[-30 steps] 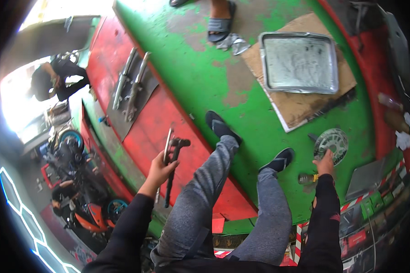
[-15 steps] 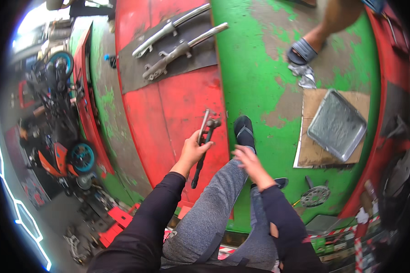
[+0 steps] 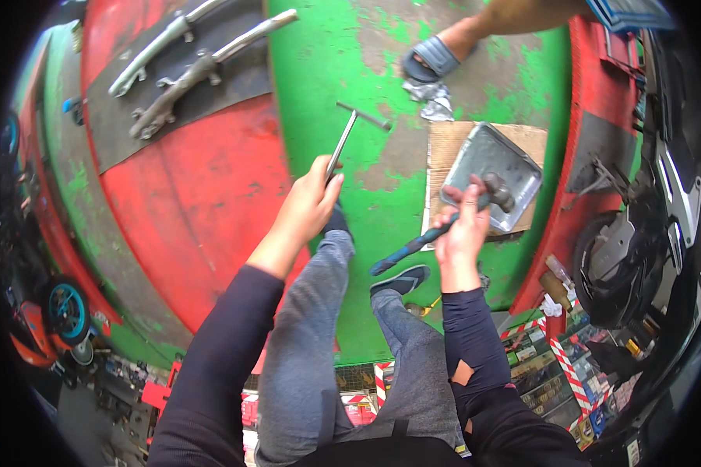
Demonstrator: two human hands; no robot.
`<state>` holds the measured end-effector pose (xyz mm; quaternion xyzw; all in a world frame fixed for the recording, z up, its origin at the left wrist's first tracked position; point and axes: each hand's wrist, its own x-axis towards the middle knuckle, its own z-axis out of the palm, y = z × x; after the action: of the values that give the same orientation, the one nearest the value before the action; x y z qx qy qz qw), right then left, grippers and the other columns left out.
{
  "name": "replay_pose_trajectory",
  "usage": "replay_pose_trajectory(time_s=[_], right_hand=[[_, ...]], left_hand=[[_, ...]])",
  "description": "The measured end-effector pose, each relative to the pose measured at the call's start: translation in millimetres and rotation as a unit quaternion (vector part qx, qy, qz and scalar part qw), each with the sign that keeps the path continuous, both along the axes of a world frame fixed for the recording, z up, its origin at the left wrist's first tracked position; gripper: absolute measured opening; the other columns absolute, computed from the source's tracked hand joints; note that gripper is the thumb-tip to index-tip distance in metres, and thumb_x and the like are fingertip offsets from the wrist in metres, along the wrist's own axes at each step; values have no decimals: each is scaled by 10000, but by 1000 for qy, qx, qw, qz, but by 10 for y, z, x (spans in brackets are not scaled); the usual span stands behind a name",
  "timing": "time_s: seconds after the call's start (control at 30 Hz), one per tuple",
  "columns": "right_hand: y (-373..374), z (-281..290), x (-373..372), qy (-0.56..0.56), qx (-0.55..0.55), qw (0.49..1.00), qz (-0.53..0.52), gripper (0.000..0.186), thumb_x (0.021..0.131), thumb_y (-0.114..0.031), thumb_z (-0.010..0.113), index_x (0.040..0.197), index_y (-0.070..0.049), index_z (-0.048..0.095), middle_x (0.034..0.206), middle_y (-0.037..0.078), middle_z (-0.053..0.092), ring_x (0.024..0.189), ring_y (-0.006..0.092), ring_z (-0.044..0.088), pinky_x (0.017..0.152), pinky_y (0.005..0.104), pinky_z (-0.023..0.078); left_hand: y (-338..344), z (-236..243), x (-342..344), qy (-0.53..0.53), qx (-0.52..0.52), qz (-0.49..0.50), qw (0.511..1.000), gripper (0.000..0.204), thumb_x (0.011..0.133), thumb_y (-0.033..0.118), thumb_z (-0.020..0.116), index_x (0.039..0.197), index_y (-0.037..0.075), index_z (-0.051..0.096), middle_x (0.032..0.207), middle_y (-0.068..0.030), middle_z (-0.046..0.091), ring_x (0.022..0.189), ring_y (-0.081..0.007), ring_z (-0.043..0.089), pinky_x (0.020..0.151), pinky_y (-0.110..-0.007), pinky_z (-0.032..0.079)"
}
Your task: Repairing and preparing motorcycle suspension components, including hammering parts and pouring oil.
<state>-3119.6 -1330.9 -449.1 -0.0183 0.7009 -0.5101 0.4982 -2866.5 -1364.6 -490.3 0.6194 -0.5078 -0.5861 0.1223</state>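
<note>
Judged as tool handling: holding T-bar (image 3: 343,144), projecting ahead of left hand (image 3: 315,196) clamped round it, and hammer (image 3: 413,249), lying across loosely wrapped right hand (image 3: 462,240), probably calling next for a firmer right-hand hold.

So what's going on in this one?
A person's left hand grips a metal T-shaped tool; the right hand holds a dark-handled hammer. Two long metal parts lie on a dark mat, a metal tray rests on cardboard, and another person's sandaled foot is beyond.
</note>
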Motion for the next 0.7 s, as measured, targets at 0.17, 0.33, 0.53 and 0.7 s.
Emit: replay_pose_trajectory(time_s=[0.17,0.33,0.53,0.7], right_hand=[[521,-35,-884,100,5,991,-89,388,1066,-332,579,1381,-122,495,818,41,569,511,82,433,449,266,394],[1123,-211,-1266,98,-21,993,-67,395,1076,-333,555,1394,-112,478,818,35,576,496,82,419,445,277,392],[920,-463,-1712,61,-142,986,-55,437,1080,-359,539,1435,-123,442,817,19,557,482,68,388,416,265,366],[637,-512,-1852,93,-252,963,-1,415,1083,-341,542,1427,-119,479,860,0,542,491,42,386,415,218,343]], left_hand=[[142,-1427,-1440,-98,-25,-67,993,236,1020,234,563,1087,38,451,890,-284,691,830,-521,653,740,-610,516],[513,-2378,-2537,-153,-107,19,982,264,1011,229,572,1112,29,432,1008,-273,648,845,-534,660,741,-605,550],[460,-2693,-2727,-277,-176,-76,942,209,982,85,500,1152,-31,461,945,-254,653,777,-401,729,631,-459,613],[-176,-2241,-2469,-263,-44,-248,931,319,860,212,652,1089,10,745,1124,-232,735,1035,-365,727,922,-459,579]])
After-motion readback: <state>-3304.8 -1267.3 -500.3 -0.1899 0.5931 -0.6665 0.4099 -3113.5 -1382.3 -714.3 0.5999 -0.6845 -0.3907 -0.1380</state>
